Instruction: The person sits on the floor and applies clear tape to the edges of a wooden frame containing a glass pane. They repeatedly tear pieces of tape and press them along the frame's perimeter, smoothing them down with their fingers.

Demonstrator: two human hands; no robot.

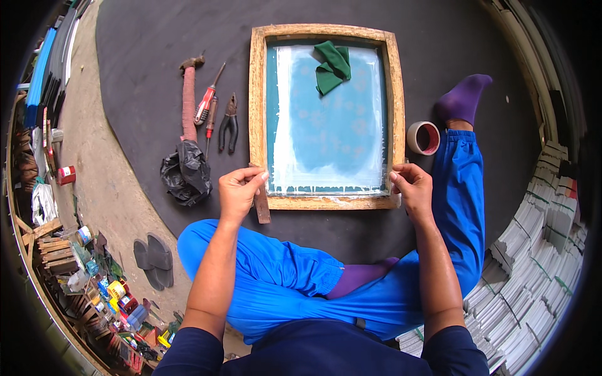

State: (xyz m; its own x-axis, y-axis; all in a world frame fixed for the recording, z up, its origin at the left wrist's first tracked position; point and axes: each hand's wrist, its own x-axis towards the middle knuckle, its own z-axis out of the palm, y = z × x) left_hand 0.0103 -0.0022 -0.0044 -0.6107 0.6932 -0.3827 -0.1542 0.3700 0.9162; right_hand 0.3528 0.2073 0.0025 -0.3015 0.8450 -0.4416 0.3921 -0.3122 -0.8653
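A wooden frame (254,94) with a stretched mesh screen (320,138) lies in front of me, the mesh blue-green with white coating smeared around its borders. On the mesh's upper part rests a crumpled green cloth (333,67). My left hand (235,194) is closed, pinching a flat brown strip (262,207) beside the frame's near left corner. At the near right corner my right hand (415,188) is also closed, thumb against fingers by the frame's side. What sits in that pinch is mostly hidden; a thin edge shows near the fingers.
Left of the frame lie a hammer (189,103) with a wrapped handle, screwdrivers (207,103), pliers (230,122) and a black plastic bag (187,175). A tape roll (424,138) stands right, near my foot (464,97). Slippers (153,262), clutter and stacked bundles (533,250) flank the dark mat (157,37).
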